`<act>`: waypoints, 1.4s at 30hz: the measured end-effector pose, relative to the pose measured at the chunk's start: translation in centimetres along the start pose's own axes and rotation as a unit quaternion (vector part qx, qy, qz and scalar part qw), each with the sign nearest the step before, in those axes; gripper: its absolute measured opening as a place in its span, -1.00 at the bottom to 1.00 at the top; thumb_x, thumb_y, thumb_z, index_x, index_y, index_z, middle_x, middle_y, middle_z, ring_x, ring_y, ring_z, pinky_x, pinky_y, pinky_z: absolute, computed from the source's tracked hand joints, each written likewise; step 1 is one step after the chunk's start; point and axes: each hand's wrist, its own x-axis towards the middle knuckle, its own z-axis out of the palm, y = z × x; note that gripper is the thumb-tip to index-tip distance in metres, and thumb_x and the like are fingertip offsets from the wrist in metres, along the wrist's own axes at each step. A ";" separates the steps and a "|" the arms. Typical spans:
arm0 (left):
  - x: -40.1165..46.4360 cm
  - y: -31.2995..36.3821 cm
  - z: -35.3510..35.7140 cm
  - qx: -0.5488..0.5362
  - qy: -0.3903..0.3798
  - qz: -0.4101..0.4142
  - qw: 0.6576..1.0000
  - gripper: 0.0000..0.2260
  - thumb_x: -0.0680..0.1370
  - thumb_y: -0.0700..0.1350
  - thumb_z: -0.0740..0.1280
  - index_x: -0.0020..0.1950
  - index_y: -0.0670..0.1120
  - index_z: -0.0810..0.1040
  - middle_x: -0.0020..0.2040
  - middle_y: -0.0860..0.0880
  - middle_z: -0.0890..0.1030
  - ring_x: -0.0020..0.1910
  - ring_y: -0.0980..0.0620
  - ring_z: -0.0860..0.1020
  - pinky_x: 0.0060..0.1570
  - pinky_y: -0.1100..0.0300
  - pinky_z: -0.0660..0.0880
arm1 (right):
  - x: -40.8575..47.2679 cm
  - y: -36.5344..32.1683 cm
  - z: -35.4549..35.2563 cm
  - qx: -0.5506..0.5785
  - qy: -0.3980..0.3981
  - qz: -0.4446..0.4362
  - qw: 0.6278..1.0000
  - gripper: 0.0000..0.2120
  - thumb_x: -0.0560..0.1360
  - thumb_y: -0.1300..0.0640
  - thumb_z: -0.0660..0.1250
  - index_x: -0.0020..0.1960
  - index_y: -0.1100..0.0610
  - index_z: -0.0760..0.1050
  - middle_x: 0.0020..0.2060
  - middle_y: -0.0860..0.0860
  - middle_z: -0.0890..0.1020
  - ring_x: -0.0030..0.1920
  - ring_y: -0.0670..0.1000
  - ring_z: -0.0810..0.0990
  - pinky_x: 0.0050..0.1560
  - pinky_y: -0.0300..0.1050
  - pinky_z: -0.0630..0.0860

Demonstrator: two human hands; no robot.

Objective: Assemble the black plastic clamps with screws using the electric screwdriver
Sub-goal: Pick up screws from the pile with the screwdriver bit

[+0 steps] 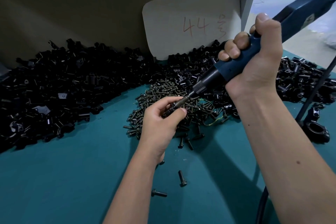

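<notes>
Lying nearest on the teal counter (54, 178) are two loose flange screws (182, 178), well apart from the main screw pile (163, 100). Just beyond them the left hand (161, 123) curls its fingers (171, 99) around a small dark piece at the screwdriver's bit (181, 100) — probably a screw or a clamp part, though it is too hidden to tell which. Above, the right hand (254, 56) wraps fully round the blue electric screwdriver (241, 63), thumb up along the body, the tool slanting down to the left. Farther back, heaps of black plastic clamps (63, 87) spread along the wall, an assembled-looking clamp (316, 129) sits at the right, and a grey card (190, 23) marked 44 leans upright behind.

I judge the risk to be at the bit: if it spins before seating squarely, the screw could cam out or cross-thread — and the left fingertips sit close enough to be nipped. The small piece could also drop into the pile.
</notes>
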 end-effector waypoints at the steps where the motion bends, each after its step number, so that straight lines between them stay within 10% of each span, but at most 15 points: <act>1: 0.0 0.0 0.1 0.004 -0.001 0.003 1.000 -0.85 0.41 -0.07 0.45 -0.05 0.09 0.71 -0.26 0.05 0.57 -0.48 0.19 0.34 -0.42 0.30 0.30 | 0.0 0.0 0.0 0.000 0.003 0.001 1.000 -0.68 0.61 0.11 0.31 -0.31 0.06 0.38 -0.44 -0.03 0.40 -0.49 -0.04 0.37 -0.40 -0.17 0.37; 6: 0.1 -0.1 0.2 0.038 0.001 0.001 0.999 -0.92 0.40 -0.05 0.42 -0.13 0.02 0.61 -0.04 -0.31 0.62 -0.47 0.18 0.33 -0.39 0.24 0.25 | -0.2 0.2 0.2 -0.005 0.015 0.003 1.000 -0.62 0.62 0.13 0.28 -0.37 0.03 0.40 -0.44 -0.03 0.38 -0.48 -0.05 0.35 -0.41 -0.18 0.35; 15: 0.1 -1.0 0.4 0.049 0.033 0.037 0.998 -0.85 0.48 -0.25 0.44 -0.21 -0.02 0.57 -0.39 0.14 0.42 -0.45 0.16 0.31 -0.46 0.33 0.28 | -0.4 0.7 0.0 -0.011 0.023 0.010 1.000 -0.62 0.63 0.22 0.19 -0.35 0.02 0.33 -0.43 -0.04 0.30 -0.48 -0.05 0.29 -0.43 -0.18 0.31; 42: -0.1 -1.4 0.8 0.113 0.054 0.051 0.991 -0.81 0.51 -0.25 0.48 -0.20 0.00 0.56 -0.35 0.15 0.48 -0.39 0.15 0.40 -0.38 0.33 0.36 | 0.1 1.4 -0.8 -0.003 0.068 0.041 0.997 -0.68 0.62 0.20 0.22 -0.29 0.06 0.28 -0.44 -0.04 0.32 -0.49 -0.05 0.28 -0.44 -0.19 0.32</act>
